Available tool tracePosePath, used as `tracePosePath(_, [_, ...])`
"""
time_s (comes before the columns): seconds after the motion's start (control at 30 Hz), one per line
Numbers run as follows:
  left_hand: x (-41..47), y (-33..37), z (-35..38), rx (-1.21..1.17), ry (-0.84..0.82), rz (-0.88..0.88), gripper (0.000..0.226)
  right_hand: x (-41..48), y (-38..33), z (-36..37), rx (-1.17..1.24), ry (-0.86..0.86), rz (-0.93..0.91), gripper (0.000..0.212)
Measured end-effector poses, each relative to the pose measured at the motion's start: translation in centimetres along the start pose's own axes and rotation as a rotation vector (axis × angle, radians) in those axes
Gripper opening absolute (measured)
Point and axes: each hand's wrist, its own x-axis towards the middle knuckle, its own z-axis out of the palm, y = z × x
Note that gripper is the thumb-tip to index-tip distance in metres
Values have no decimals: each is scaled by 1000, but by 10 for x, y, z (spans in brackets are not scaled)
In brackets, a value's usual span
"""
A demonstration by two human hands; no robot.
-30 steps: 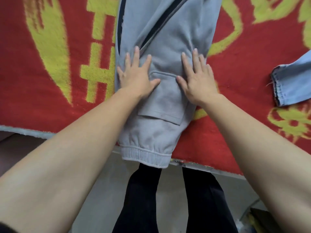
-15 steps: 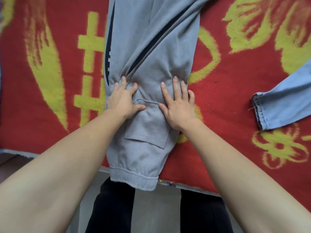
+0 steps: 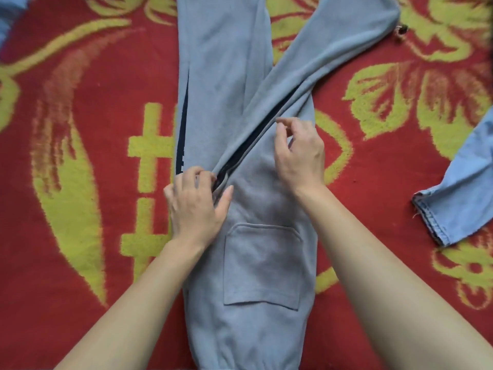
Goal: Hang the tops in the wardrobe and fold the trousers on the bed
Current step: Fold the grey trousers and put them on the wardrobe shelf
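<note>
The bed [image 3: 80, 182], under its red and yellow blanket, carries the grey trousers [image 3: 256, 263] at centre with legs running far and a denim piece [image 3: 458, 198] at right. My left hand [image 3: 196, 206] pinches the fold by the dark stripe and my right hand [image 3: 298, 153] hovers half-curled, holding nothing. I judge the crossed upper leg may slip and skew the fold; I see no readable writing.

No readable text, label, brand or number showed anywhere. The red blanket [image 3: 88, 161] carried only yellow leaf and cross-like motifs, and the dark marks along the grey trousers [image 3: 226, 76] could not be made out.
</note>
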Motion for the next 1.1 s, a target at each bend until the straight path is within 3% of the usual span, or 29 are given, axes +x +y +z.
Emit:
tracePosePath(0.07, [26, 5, 6, -68, 39, 23, 46, 24, -16, 12, 114, -18, 93, 28])
tracePosePath(0.17, [57, 17, 14, -142, -74, 19, 55, 50, -25, 29, 191, -91, 343, 20])
tracePosePath(0.23, [69, 24, 16, -193, -126, 5, 42, 60, -28, 33, 304, -123, 502, 23])
tracePosePath(0.37, [75, 31, 7, -441, -21, -26, 24, 72, -39, 31, 779, -150, 715, 9])
tracePosePath(0.43, [77, 28, -1, -542, 67, -87, 21, 79, -47, 31, 873, -121, 650, 14])
tracePosePath(0.5, [82, 22, -8, -533, 129, -84, 18, 83, -61, 32, 900, -51, 422, 17])
tracePosePath(0.63, [92, 1, -6, -447, 191, -133, 19, 97, -93, 67, 474, -94, 56, 37])
tracePosePath(0.7, [91, -17, 3, -405, 178, -259, 20, 102, -104, 94, 287, -291, -26, 30])
tracePosePath(0.77, [85, -38, 13, -353, 88, -417, 23, 96, -104, 116, 298, -565, 15, 8])
tracePosePath(0.8, [82, -46, 16, -343, 47, -463, 24, 92, -100, 121, 281, -617, 2, 12])
tracePosePath(0.87, [81, -54, 20, -337, 33, -455, 26, 85, -91, 124, 196, -574, -41, 18])
tracePosePath(1.0, [100, -44, 22, -227, 50, -301, 43, 89, -81, 121, 105, -326, -52, 19])
tracePosePath(1.1, [132, -37, 25, -82, 10, -140, 63, 105, -71, 115, -299, -149, -112, 47])
